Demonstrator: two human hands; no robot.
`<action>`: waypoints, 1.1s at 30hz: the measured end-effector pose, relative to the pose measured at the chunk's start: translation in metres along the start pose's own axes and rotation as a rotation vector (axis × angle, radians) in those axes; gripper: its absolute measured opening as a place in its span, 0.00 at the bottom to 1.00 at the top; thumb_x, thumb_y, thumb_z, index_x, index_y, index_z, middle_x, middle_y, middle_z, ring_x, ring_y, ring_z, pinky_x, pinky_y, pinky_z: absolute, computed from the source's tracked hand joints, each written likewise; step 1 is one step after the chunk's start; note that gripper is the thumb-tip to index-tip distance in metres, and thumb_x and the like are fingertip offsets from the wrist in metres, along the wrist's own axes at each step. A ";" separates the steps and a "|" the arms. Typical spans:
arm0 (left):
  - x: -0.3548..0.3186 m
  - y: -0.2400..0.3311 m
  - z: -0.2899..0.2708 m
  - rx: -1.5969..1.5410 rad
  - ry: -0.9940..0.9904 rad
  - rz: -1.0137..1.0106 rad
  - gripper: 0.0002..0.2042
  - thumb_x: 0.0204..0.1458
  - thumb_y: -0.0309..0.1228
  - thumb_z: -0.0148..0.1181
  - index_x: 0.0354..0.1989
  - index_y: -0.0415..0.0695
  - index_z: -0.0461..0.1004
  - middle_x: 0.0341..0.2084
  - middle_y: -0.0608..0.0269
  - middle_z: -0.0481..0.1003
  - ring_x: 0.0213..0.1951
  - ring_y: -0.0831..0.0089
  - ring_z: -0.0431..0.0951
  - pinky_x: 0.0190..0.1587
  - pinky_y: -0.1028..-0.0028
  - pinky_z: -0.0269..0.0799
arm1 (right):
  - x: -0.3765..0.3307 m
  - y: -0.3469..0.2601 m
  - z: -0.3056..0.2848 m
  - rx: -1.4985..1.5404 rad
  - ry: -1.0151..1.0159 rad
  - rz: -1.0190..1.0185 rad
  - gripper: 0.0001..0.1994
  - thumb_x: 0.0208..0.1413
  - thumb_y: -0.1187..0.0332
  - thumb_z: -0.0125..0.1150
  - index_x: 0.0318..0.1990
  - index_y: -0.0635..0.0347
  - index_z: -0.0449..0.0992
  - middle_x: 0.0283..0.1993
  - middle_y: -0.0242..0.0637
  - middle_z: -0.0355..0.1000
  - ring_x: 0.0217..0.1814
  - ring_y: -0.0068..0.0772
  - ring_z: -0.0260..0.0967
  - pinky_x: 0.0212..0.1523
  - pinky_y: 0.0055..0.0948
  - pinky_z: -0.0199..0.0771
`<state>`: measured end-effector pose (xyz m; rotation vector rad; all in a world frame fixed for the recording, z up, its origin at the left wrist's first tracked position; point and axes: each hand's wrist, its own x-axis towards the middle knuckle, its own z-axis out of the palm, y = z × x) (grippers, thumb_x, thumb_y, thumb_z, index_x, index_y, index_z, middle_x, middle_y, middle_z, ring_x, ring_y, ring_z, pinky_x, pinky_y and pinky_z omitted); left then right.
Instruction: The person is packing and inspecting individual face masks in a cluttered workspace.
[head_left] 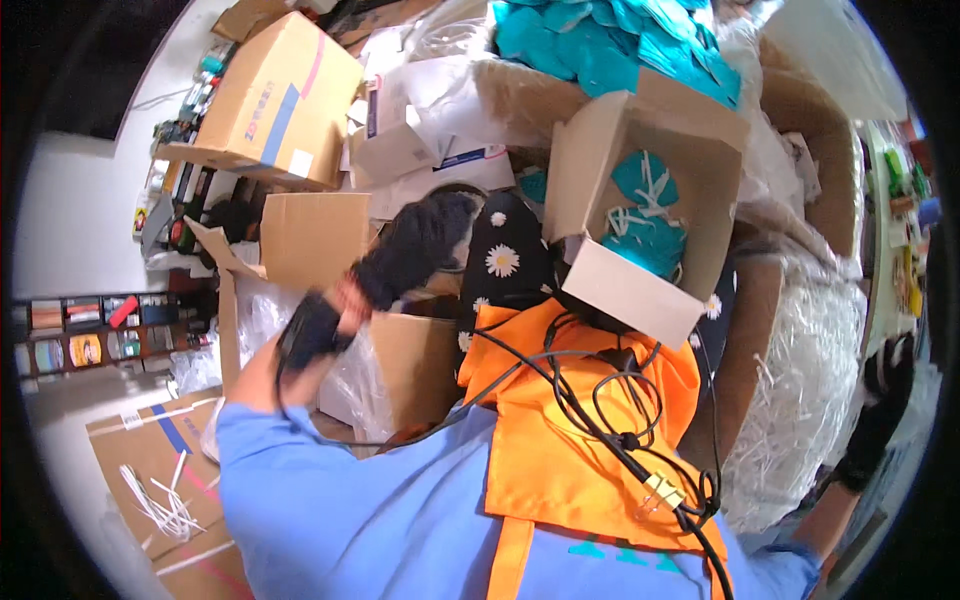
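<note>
My left hand [428, 236], in a black glove, reaches over the left side of my lap. It is beside a round dark-rimmed container [457, 188] and partly covers it; its fingers blend into dark shapes. My right hand [882, 395], also black-gloved, is stretched out at the far right edge, past a bag of white strips [800, 400]. Its fingers are too dark and distorted to read. An open cardboard box [640, 305] rests tilted on my lap, with several flat teal pieces [645, 243] and white strips inside.
A heap of teal pieces [610, 45] fills a plastic-lined carton ahead. An open carton [410, 365] stands by my left arm, a closed carton [275, 100] farther off. Black cables [590, 420] lie over my orange apron [545, 470]. Shelves [100, 330] stand far left.
</note>
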<state>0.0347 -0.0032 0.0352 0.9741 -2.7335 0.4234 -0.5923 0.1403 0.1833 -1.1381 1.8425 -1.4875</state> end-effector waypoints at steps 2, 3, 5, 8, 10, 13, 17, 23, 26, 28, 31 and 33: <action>-0.029 -0.033 0.060 -0.047 -0.488 -0.166 0.13 0.46 0.28 0.52 0.41 0.38 0.72 0.37 0.49 0.73 0.37 0.57 0.74 0.37 0.63 0.72 | 0.018 0.045 -0.034 -0.165 -0.154 0.275 0.21 0.60 0.73 0.45 0.62 0.60 0.59 0.58 0.38 0.65 0.53 0.26 0.67 0.47 0.22 0.68; -0.040 -0.046 0.084 -0.080 -0.510 -0.144 0.12 0.48 0.29 0.50 0.39 0.39 0.74 0.36 0.50 0.74 0.37 0.56 0.75 0.37 0.62 0.72 | 0.015 0.051 -0.029 -0.289 -0.189 0.244 0.21 0.60 0.75 0.46 0.62 0.61 0.59 0.56 0.38 0.67 0.51 0.24 0.68 0.43 0.18 0.69; -0.048 -0.063 0.121 -0.114 -0.523 -0.116 0.11 0.49 0.29 0.48 0.37 0.40 0.75 0.36 0.50 0.74 0.37 0.56 0.76 0.38 0.61 0.72 | 0.011 0.053 -0.023 -0.318 -0.060 0.055 0.22 0.59 0.75 0.48 0.61 0.62 0.60 0.55 0.37 0.68 0.49 0.21 0.68 0.41 0.16 0.68; -0.080 -0.068 0.176 -0.096 -0.347 -0.337 0.12 0.52 0.33 0.48 0.32 0.41 0.77 0.30 0.48 0.75 0.35 0.54 0.77 0.37 0.59 0.72 | 0.005 0.005 -0.010 -0.872 0.102 -0.144 0.13 0.57 0.72 0.52 0.49 0.64 0.66 0.40 0.39 0.69 0.40 0.27 0.66 0.37 0.23 0.65; -0.081 -0.066 0.189 -0.115 -0.468 -0.434 0.12 0.52 0.34 0.48 0.32 0.41 0.77 0.29 0.48 0.75 0.34 0.54 0.77 0.36 0.59 0.72 | -0.016 -0.026 0.023 -0.917 0.146 -0.272 0.08 0.56 0.70 0.54 0.37 0.66 0.73 0.25 0.38 0.70 0.25 0.30 0.66 0.26 0.29 0.64; -0.081 -0.068 0.185 -0.119 -0.580 -0.510 0.12 0.52 0.34 0.48 0.32 0.41 0.77 0.29 0.48 0.75 0.34 0.54 0.77 0.36 0.59 0.72 | -0.028 -0.019 -0.002 -0.958 0.040 -0.325 0.08 0.56 0.70 0.54 0.40 0.64 0.72 0.29 0.39 0.70 0.28 0.30 0.67 0.29 0.28 0.65; -0.069 -0.073 0.186 -0.150 -0.634 -0.540 0.12 0.52 0.34 0.48 0.32 0.41 0.77 0.28 0.49 0.75 0.34 0.55 0.77 0.35 0.60 0.72 | -0.033 -0.016 -0.020 -1.031 0.008 -0.306 0.09 0.57 0.70 0.53 0.44 0.61 0.70 0.33 0.39 0.70 0.33 0.30 0.67 0.34 0.27 0.66; -0.034 -0.080 0.178 -0.116 -0.631 -0.523 0.12 0.52 0.35 0.48 0.32 0.42 0.77 0.27 0.49 0.75 0.33 0.55 0.77 0.35 0.60 0.72 | -0.036 -0.004 -0.038 -1.074 -0.047 -0.307 0.13 0.58 0.71 0.53 0.51 0.58 0.67 0.40 0.41 0.71 0.39 0.30 0.68 0.40 0.26 0.67; 0.016 -0.071 0.154 -0.208 -0.205 -0.592 0.12 0.52 0.37 0.49 0.33 0.44 0.77 0.27 0.53 0.76 0.31 0.57 0.77 0.33 0.61 0.72 | -0.028 0.009 -0.038 -1.067 -0.083 -0.325 0.16 0.58 0.71 0.52 0.54 0.56 0.65 0.43 0.41 0.71 0.42 0.30 0.69 0.43 0.26 0.68; 0.089 -0.045 0.092 -0.393 -0.029 -0.588 0.10 0.51 0.34 0.51 0.35 0.45 0.76 0.32 0.54 0.76 0.33 0.57 0.77 0.35 0.62 0.73 | -0.027 0.017 -0.041 -1.074 -0.099 -0.332 0.17 0.58 0.71 0.52 0.56 0.54 0.64 0.45 0.42 0.71 0.44 0.30 0.69 0.46 0.25 0.68; 0.162 -0.004 0.077 -0.339 0.121 -0.208 0.11 0.51 0.33 0.52 0.41 0.45 0.74 0.40 0.53 0.75 0.40 0.59 0.76 0.42 0.64 0.72 | -0.022 0.033 -0.041 -1.081 -0.135 -0.373 0.20 0.59 0.72 0.52 0.59 0.52 0.63 0.48 0.42 0.71 0.47 0.30 0.70 0.49 0.25 0.69; 0.189 0.004 0.082 -0.261 0.244 0.125 0.14 0.52 0.35 0.53 0.45 0.46 0.73 0.44 0.54 0.74 0.44 0.62 0.75 0.47 0.66 0.70 | -0.019 0.048 -0.036 -1.065 -0.153 -0.403 0.22 0.59 0.72 0.52 0.61 0.51 0.62 0.51 0.43 0.71 0.49 0.30 0.70 0.51 0.25 0.69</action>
